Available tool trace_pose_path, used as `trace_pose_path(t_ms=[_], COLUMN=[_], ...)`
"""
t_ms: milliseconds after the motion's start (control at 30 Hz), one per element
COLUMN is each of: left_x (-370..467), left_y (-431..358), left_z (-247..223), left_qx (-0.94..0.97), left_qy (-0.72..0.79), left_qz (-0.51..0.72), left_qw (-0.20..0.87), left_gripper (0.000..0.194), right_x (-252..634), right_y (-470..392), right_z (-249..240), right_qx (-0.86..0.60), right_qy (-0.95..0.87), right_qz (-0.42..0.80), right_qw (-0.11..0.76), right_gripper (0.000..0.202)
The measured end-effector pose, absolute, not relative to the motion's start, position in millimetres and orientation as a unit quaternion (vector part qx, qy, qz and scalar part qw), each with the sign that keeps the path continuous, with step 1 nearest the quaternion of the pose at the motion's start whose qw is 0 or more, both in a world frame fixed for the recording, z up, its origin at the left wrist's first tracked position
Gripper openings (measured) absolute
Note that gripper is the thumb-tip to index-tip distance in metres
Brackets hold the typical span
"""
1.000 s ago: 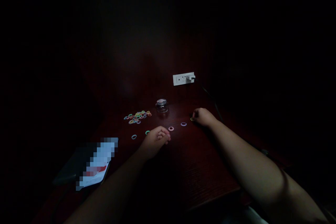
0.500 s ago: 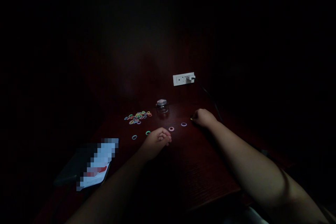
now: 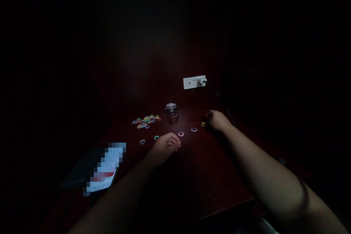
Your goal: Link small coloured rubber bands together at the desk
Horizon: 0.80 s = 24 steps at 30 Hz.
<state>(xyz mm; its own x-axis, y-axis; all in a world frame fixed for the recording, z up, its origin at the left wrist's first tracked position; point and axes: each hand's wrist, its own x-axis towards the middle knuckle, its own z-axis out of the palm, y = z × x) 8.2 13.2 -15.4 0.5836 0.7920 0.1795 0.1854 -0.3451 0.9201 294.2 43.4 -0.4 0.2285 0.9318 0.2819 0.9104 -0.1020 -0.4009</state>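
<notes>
Yellow band [image 3: 203,125] lies just beside the right hand [image 3: 218,120], whose grip curls inward.

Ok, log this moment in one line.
right hand: beside yellow band | left hand: curled, near pink band | multicoloured bands: left of clear lidded jar

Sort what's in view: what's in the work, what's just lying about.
In the work, apparently:
yellow ring, by the right hand
pink ring, by the left hand
purple ring
green ring
blue ring
heap of coloured rings

Just lying about, apparently:
lidded jar, untouched
pale, partly pixelated item
plug in wall socket
</notes>
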Motion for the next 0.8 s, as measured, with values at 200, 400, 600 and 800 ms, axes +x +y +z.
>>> trace_pose_path(t_ms=[200,400,600,800], left_x=[8.6,7.7,-2.5,-42.1], left_y=[13.6,7.9,7.8,38.5], left_z=[-14.5,-10.5,-3.8,1.1], left_qx=[0.757,0.781,0.814,0.749], left_qy=[0.332,0.34,0.385,0.544], left_qz=[0.32,0.28,0.219,0.366], left_qw=[0.463,0.442,0.377,0.1], left_gripper=[0.015,0.02,0.028,0.024], right_x=[289.8,257.0,218.8,220.4], right_y=[38.8,24.1,7.1,3.3], right_z=[5.7,15.0,11.7,6.0], right_qx=[-0.716,-0.588,-0.475,-0.441], right_qy=[-0.634,-0.687,-0.796,-0.833], right_qz=[0.025,0.114,0.262,0.308], right_qw=[0.291,0.411,0.269,0.129], right_gripper=[0.026,0.028,0.047,0.045])
